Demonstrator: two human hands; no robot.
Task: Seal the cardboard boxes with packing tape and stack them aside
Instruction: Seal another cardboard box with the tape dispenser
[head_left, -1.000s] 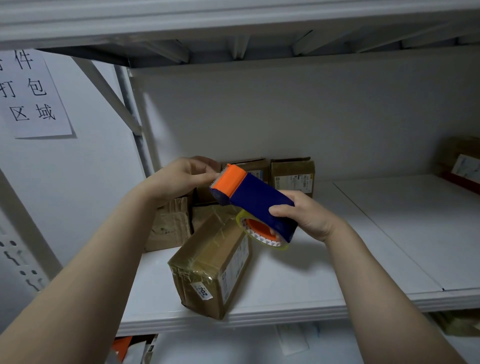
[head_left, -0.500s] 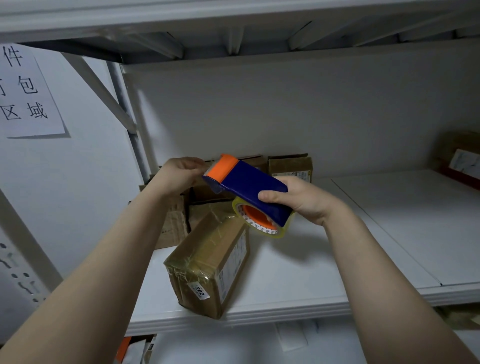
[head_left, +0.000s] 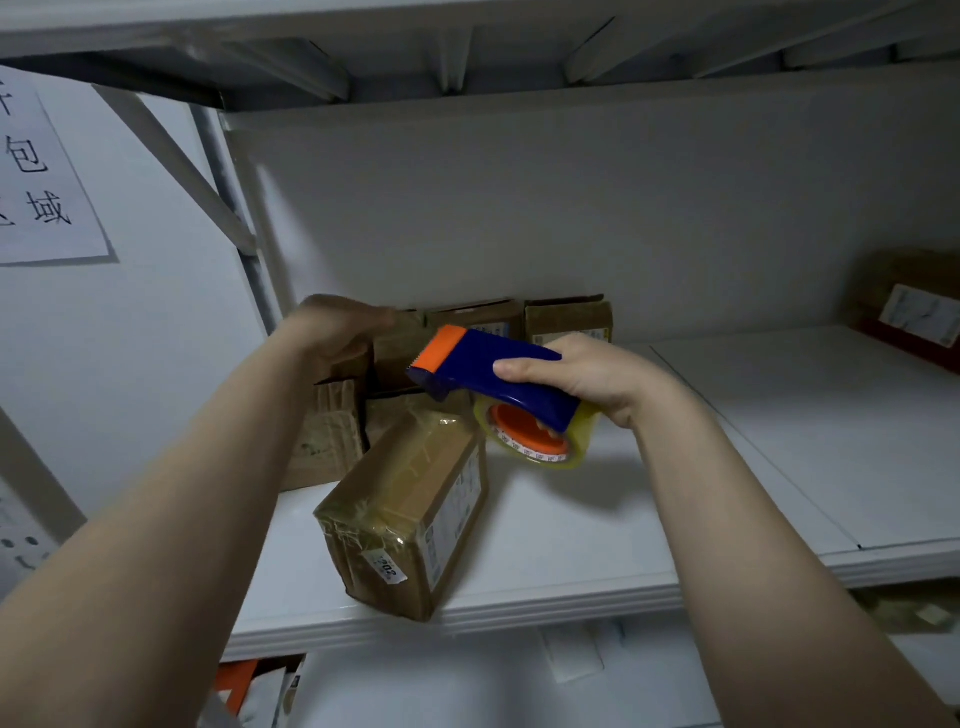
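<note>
My right hand (head_left: 587, 376) grips a blue and orange tape dispenser (head_left: 493, 371) with a clear tape roll (head_left: 535, 441) under it, held above the white shelf (head_left: 597, 519). Below it lies a taped cardboard box (head_left: 405, 509) with a white label, angled towards the shelf's front edge. My left hand (head_left: 332, 325) is blurred and reaches over the brown boxes (head_left: 327, 431) stacked at the back left; whether it touches or grips one is unclear. Two more small boxes (head_left: 566, 319) stand against the back wall.
Another labelled box (head_left: 909, 306) sits at the far right of the shelf. A paper sign (head_left: 36, 171) hangs on the left wall. The upper shelf (head_left: 467, 41) hangs low overhead. A metal upright (head_left: 234, 218) and a diagonal brace stand at the left. Items lie on the level below.
My left hand has left the dispenser's orange end and moved left and back over the stacked boxes. My right hand has tilted the dispenser flatter.
</note>
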